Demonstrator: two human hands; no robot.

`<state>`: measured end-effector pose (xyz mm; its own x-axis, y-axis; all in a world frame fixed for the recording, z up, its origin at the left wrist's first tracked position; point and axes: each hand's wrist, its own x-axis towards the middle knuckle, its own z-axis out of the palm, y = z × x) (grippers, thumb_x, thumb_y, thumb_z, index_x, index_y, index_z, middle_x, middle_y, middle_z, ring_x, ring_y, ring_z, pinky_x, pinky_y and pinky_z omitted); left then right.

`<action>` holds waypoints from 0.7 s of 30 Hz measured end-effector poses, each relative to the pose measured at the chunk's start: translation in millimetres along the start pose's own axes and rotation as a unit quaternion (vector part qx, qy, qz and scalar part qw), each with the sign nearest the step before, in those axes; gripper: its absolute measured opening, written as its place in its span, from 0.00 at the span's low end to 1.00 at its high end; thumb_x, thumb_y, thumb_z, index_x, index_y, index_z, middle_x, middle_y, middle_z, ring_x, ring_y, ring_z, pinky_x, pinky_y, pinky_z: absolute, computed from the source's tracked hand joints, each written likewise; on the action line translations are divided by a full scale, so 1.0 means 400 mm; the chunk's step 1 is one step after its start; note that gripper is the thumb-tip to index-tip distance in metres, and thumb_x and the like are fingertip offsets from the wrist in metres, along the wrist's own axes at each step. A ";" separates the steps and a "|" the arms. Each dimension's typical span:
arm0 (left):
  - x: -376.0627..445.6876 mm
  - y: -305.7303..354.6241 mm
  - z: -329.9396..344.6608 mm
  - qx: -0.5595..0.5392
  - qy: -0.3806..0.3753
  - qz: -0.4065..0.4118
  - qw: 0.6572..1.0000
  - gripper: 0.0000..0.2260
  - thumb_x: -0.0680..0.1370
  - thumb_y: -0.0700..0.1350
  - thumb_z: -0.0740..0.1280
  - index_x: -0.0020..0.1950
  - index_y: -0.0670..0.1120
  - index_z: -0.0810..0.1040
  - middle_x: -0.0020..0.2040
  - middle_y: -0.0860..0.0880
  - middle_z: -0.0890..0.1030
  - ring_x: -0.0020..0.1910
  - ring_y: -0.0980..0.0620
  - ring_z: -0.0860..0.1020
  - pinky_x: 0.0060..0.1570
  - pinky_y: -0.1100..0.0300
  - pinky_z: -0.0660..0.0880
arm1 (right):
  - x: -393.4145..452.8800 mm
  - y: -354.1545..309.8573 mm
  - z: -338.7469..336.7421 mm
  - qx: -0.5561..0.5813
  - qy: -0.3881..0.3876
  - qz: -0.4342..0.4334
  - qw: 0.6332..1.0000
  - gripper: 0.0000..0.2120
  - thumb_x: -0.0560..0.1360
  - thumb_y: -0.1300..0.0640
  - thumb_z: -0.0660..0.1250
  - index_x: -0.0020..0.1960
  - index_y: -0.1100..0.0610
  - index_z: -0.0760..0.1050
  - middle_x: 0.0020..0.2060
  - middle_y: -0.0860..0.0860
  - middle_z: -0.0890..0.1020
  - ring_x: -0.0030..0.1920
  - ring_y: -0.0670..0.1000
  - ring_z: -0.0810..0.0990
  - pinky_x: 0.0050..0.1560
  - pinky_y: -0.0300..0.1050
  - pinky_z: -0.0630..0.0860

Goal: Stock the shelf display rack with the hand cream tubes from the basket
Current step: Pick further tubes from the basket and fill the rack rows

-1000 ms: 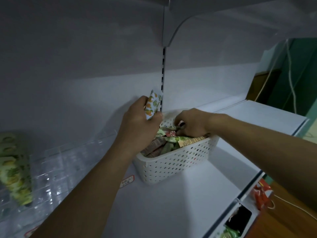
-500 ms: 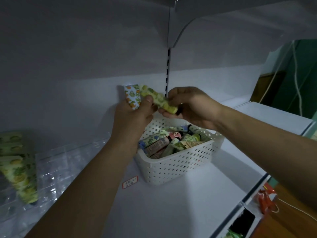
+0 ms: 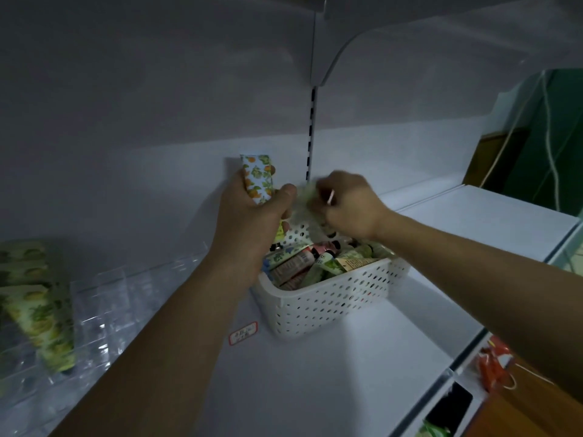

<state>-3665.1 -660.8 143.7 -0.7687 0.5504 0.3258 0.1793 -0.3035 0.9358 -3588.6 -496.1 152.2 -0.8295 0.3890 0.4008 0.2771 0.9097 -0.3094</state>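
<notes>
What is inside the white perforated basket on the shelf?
The basket holds a loose pile of hand cream tubes, lying at mixed angles. The right hand and left hand above it cover the rear part, and the lower layers cannot be seen.

Above the white basket [image 3: 331,298] of tubes, the left hand [image 3: 249,216] grips an orange-patterned tube [image 3: 257,179] upright — the right hand [image 3: 347,205] pinches a blurred green tube [image 3: 304,200] (details unclear) just beside it.
</notes>
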 end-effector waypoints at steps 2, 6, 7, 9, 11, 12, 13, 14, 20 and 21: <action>0.001 -0.004 -0.002 0.045 0.005 0.034 0.998 0.10 0.78 0.43 0.71 0.53 0.56 0.74 0.46 0.52 0.81 0.43 0.56 0.82 0.43 0.59 0.80 | 0.007 -0.030 -0.040 0.194 0.029 0.043 0.980 0.10 0.80 0.55 0.68 0.42 0.59 0.77 0.35 0.51 0.80 0.35 0.50 0.79 0.37 0.42 0.75; -0.003 -0.004 -0.001 0.081 -0.037 0.072 0.993 0.11 0.79 0.43 0.70 0.60 0.49 0.77 0.52 0.52 0.84 0.50 0.57 0.83 0.50 0.56 0.80 | 0.005 -0.074 -0.083 0.514 -0.057 0.037 0.855 0.07 0.81 0.64 0.64 0.52 0.68 0.77 0.42 0.63 0.81 0.39 0.57 0.83 0.43 0.47 0.82; -0.002 -0.005 -0.003 0.077 -0.053 0.068 0.993 0.12 0.79 0.42 0.71 0.62 0.47 0.77 0.53 0.51 0.85 0.51 0.55 0.84 0.50 0.55 0.81 | 0.005 -0.073 -0.083 0.538 -0.075 0.049 0.838 0.07 0.81 0.66 0.63 0.55 0.67 0.77 0.46 0.63 0.82 0.41 0.57 0.84 0.45 0.47 0.83; -0.001 -0.004 -0.007 0.083 -0.055 0.057 0.993 0.13 0.77 0.39 0.71 0.62 0.46 0.77 0.51 0.52 0.85 0.48 0.54 0.84 0.48 0.56 0.81 | 0.008 -0.060 -0.069 0.484 -0.079 0.084 0.867 0.09 0.82 0.67 0.61 0.58 0.64 0.78 0.49 0.62 0.84 0.40 0.57 0.85 0.43 0.46 0.83; 0.004 -0.002 -0.009 0.087 -0.027 0.046 0.995 0.12 0.74 0.38 0.72 0.56 0.46 0.77 0.45 0.52 0.84 0.45 0.51 0.84 0.45 0.53 0.81 | 0.007 -0.037 -0.034 0.261 -0.101 0.069 0.958 0.10 0.80 0.67 0.63 0.58 0.60 0.79 0.52 0.58 0.85 0.41 0.53 0.85 0.42 0.43 0.82; 0.007 -0.001 -0.010 0.082 -0.016 0.042 0.996 0.12 0.71 0.39 0.72 0.52 0.46 0.77 0.42 0.51 0.82 0.44 0.47 0.84 0.44 0.49 0.81 | 0.005 -0.028 -0.011 0.129 -0.141 0.033 0.981 0.11 0.79 0.66 0.65 0.59 0.57 0.80 0.54 0.55 0.84 0.44 0.51 0.85 0.45 0.42 0.81; 0.009 0.001 -0.010 0.078 -0.010 0.040 0.996 0.12 0.67 0.40 0.71 0.49 0.45 0.76 0.41 0.49 0.81 0.44 0.42 0.83 0.44 0.48 0.81 | 0.002 -0.024 0.013 0.024 -0.189 0.000 0.982 0.13 0.78 0.64 0.66 0.60 0.55 0.80 0.57 0.52 0.84 0.50 0.50 0.84 0.50 0.41 0.79; 0.011 0.002 -0.011 0.074 -0.008 0.039 0.996 0.12 0.64 0.40 0.70 0.47 0.45 0.76 0.40 0.48 0.80 0.42 0.40 0.83 0.42 0.49 0.80 | -0.001 -0.022 0.035 -0.043 -0.220 -0.022 0.974 0.14 0.77 0.62 0.66 0.60 0.52 0.81 0.58 0.50 0.83 0.54 0.49 0.81 0.54 0.40 0.75; 0.013 0.009 -0.030 0.065 -0.008 0.053 0.996 0.12 0.73 0.39 0.76 0.51 0.41 0.76 0.38 0.47 0.81 0.34 0.52 0.81 0.34 0.57 0.79 | 0.005 -0.025 0.069 -0.121 -0.194 -0.048 0.972 0.04 0.78 0.58 0.66 0.48 0.53 0.80 0.46 0.50 0.80 0.46 0.51 0.77 0.48 0.42 0.72; 0.016 0.011 -0.034 0.066 -0.002 0.051 0.996 0.12 0.74 0.40 0.76 0.52 0.40 0.76 0.38 0.48 0.81 0.34 0.52 0.82 0.35 0.56 0.79 | 0.004 -0.023 0.069 -0.122 -0.188 -0.047 0.973 0.05 0.78 0.58 0.65 0.44 0.53 0.78 0.44 0.50 0.80 0.44 0.51 0.77 0.47 0.43 0.72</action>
<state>-3677.7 -669.2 148.1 -0.7391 0.5255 0.4213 0.3369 -0.2532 0.9069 -3606.0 -507.8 131.9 -0.9628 0.2638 0.0591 0.2608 0.9639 -0.0537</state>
